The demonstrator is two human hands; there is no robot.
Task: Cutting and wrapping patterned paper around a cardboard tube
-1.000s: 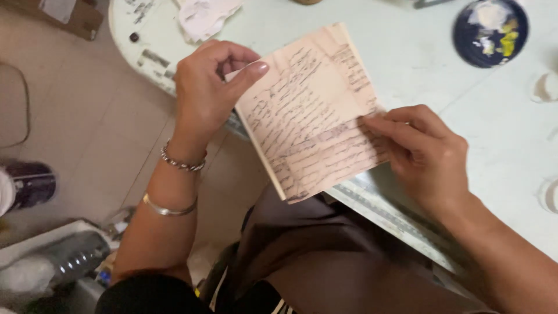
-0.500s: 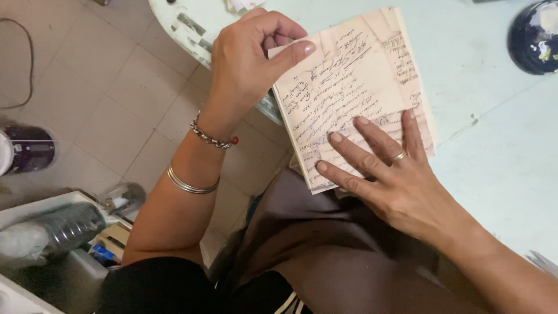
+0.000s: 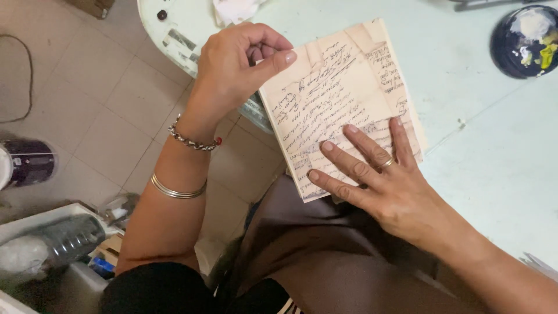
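A square board covered with yellowed, handwritten paper (image 3: 334, 104) lies at the near edge of the pale green table (image 3: 494, 168), partly overhanging it. My left hand (image 3: 238, 70) pinches the board's upper left corner between thumb and fingers; two bracelets sit on that wrist and forearm. My right hand (image 3: 372, 180) lies flat with its fingers spread on the board's lower half, a ring on one finger.
A dark round palette (image 3: 526, 40) with white and yellow paint sits at the table's far right. A crumpled white cloth (image 3: 235, 9) lies at the top. On the tiled floor to the left stand a dark jar (image 3: 29, 163) and a clear plastic bottle (image 3: 70, 241).
My right hand went from holding the board's right edge to lying flat with spread fingers on it. The view shifted, so the board now sits further up and right.
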